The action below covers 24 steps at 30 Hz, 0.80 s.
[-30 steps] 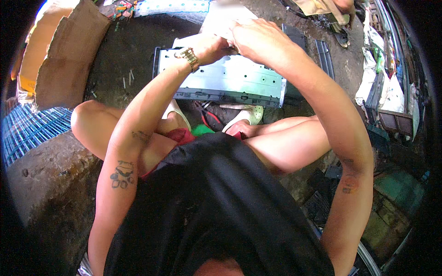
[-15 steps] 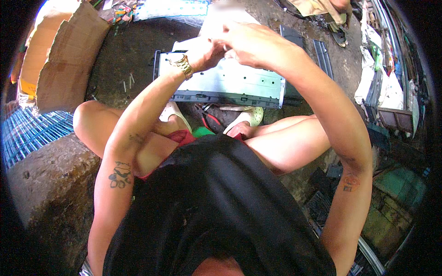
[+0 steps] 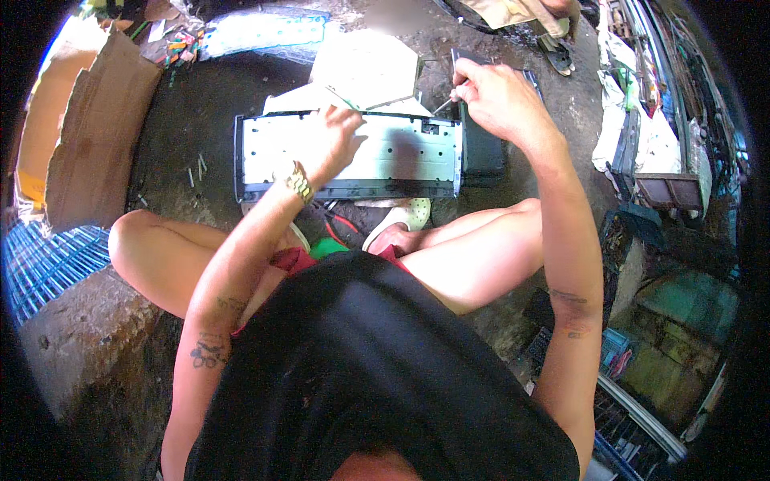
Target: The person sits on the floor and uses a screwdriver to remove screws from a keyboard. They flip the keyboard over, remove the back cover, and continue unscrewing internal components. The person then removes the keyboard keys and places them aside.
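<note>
A long white metal panel (image 3: pixel 417 152) with small holes and a black plastic frame lies in front of my feet. Over its left half is my left hand (image 3: pixel 337 140), with a gold watch on the wrist and loosely bent fingers slightly apart near the top edge. Just past those fingertips shows a thin greenish stick (image 3: pixel 341 97); whether they touch it I cannot tell. My right hand (image 3: pixel 501 100) is raised at the panel's right end, closed on a thin metal-shafted tool (image 3: pixel 443 104). The shaft points left and down; its handle is hidden in the fingers.
Behind the panel stands a white angular piece (image 3: pixel 365 68), with a dark flat part (image 3: pixel 485 152) at its right. A cardboard box (image 3: pixel 100 136) is at left, above a blue wire rack (image 3: pixel 56 256). Red-handled pliers (image 3: pixel 341 228) lie between my feet. Scrap lines the right side.
My hands were together above the panel and have parted. The right has moved right with the thin tool showing; the left has come down over the panel. The whole view has shifted slightly.
</note>
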Motion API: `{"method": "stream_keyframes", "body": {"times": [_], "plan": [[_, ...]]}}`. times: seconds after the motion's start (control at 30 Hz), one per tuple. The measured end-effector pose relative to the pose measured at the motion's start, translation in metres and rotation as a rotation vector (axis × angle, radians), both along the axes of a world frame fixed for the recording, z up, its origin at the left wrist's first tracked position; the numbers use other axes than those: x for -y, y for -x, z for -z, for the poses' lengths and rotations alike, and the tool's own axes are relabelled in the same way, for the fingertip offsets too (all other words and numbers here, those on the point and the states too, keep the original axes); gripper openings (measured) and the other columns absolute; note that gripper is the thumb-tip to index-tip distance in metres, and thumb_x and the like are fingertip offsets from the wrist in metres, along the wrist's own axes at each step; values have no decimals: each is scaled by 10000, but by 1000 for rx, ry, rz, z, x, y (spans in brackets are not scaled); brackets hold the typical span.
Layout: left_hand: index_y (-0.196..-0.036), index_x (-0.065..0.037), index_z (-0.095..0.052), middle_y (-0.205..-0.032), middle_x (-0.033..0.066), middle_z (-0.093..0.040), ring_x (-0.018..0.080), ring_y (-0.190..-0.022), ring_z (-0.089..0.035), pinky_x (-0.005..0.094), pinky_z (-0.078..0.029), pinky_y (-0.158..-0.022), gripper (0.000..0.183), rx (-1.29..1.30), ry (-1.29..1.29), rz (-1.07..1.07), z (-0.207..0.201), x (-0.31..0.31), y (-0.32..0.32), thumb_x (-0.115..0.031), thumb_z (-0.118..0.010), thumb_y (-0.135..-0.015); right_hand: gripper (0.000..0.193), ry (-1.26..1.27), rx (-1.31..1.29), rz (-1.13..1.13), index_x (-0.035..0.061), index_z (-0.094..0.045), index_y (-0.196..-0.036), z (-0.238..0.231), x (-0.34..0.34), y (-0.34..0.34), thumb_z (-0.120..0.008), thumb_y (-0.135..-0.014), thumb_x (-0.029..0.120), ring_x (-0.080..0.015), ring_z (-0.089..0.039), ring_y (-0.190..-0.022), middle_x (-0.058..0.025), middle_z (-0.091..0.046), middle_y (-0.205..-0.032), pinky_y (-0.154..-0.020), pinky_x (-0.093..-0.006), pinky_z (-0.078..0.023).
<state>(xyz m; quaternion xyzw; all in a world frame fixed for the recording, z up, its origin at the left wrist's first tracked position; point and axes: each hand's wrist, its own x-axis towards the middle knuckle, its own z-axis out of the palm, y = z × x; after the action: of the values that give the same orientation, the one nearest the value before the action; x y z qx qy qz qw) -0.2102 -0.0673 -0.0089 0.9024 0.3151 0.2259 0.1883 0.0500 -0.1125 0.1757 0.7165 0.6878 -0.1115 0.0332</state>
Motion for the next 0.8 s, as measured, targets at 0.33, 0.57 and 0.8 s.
{"method": "stream_keyframes", "body": {"times": [0.33, 0.57, 0.8], "plan": [[-1340, -176, -654, -1612, 158, -370, 433, -1537, -228, 696, -153, -1219, 623, -200, 60, 0, 41, 62, -3, -518, -785, -836, 120, 26, -631, 193, 44, -665, -1012, 73, -4, -83, -611, -948, 130, -217, -733, -736, -95, -788, -903, -654, -377, -570], [-1442, -177, -575, -1680, 151, -257, 440, -1569, -130, 710, -72, -1228, 747, -214, 66, 3, 32, 63, -1, -489, -821, -809, 299, 294, -1166, 850, 111, -693, -967, 202, 17, -149, -579, -1013, 383, -90, -523, -474, -2, -643, -739, -392, -259, -379], [-1410, -204, -618, -1648, 119, -361, 398, -1568, -211, 727, -147, -1199, 602, -336, -25, 18, 27, 45, -5, -392, -793, -865, 328, 237, -1351, 1072, 157, -749, -924, 278, 32, -112, -575, -994, 426, -126, -555, -614, 6, -668, -753, -501, -313, -388]]}}
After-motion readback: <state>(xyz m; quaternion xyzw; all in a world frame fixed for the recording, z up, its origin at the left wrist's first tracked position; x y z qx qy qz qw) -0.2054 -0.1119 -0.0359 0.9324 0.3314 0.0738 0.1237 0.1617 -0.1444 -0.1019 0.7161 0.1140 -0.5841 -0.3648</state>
